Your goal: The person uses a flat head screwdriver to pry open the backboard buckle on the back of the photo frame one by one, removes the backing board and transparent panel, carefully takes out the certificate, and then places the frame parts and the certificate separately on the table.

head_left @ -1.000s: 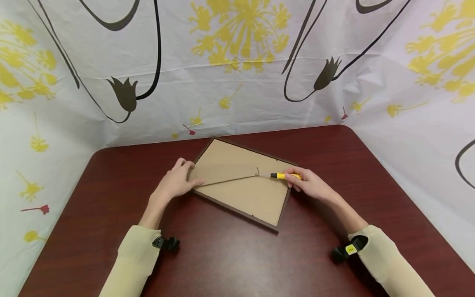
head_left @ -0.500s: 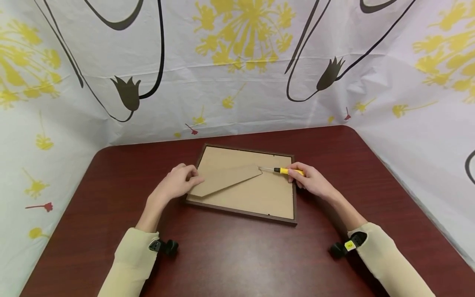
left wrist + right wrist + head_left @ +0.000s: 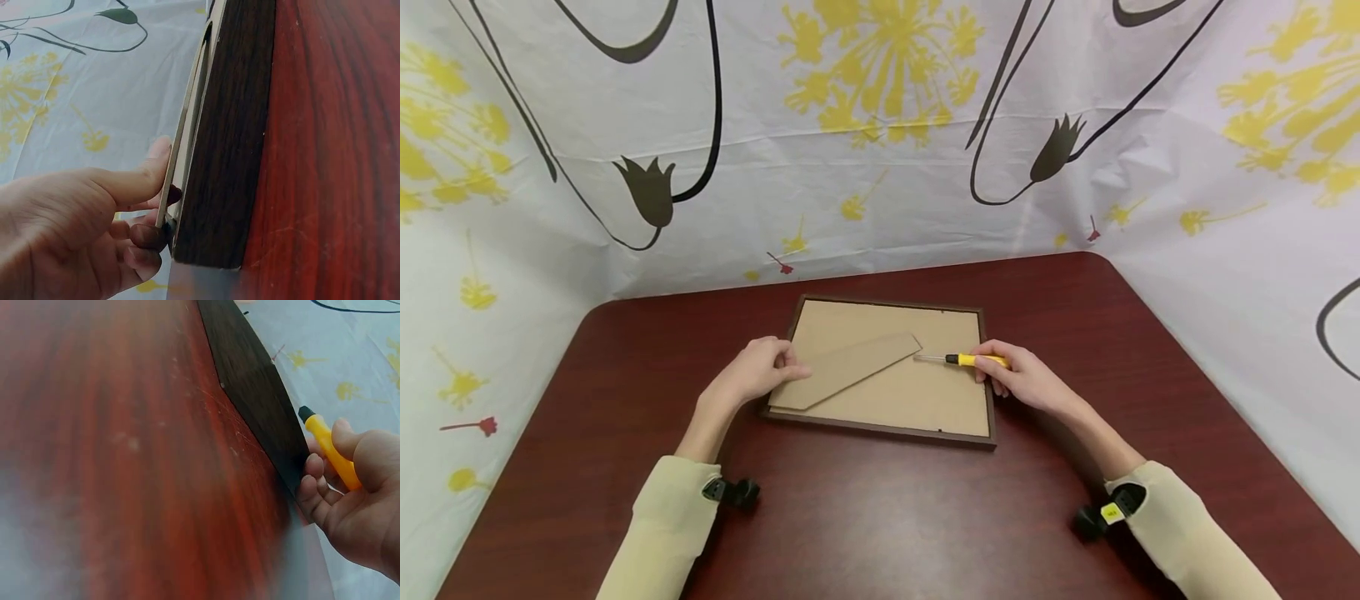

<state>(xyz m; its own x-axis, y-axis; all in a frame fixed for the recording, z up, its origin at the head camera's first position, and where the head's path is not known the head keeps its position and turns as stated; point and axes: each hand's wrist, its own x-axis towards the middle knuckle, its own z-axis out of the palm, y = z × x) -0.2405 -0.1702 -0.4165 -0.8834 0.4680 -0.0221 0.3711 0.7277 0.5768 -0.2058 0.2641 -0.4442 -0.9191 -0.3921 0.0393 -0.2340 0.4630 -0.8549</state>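
A picture frame [image 3: 955,437] lies face down on the table, its tan backing board [image 3: 925,396] up and a dark wood rim around it. A long tan easel stand [image 3: 842,371] slants across the backing, angled at its ends. My left hand [image 3: 760,367] is at the frame's left side; in the left wrist view its thumb and fingers pinch the thin edge of the stand, raised slightly off the frame. My right hand [image 3: 1018,371] grips a yellow-handled screwdriver [image 3: 988,359], its metal tip close to the stand's right end. Fingers of that hand touch the frame's right rim.
The dark red wooden table [image 3: 865,517] surrounds the frame. A white patterned sheet [image 3: 880,208] hangs behind the table and along both sides. Small black cameras [image 3: 745,494] are strapped at both wrists.
The frame has turned counterclockwise, so its long edges now run nearly level. The stand's left end has swung toward the near left corner. The screwdriver tip now sits just off the stand's right end.
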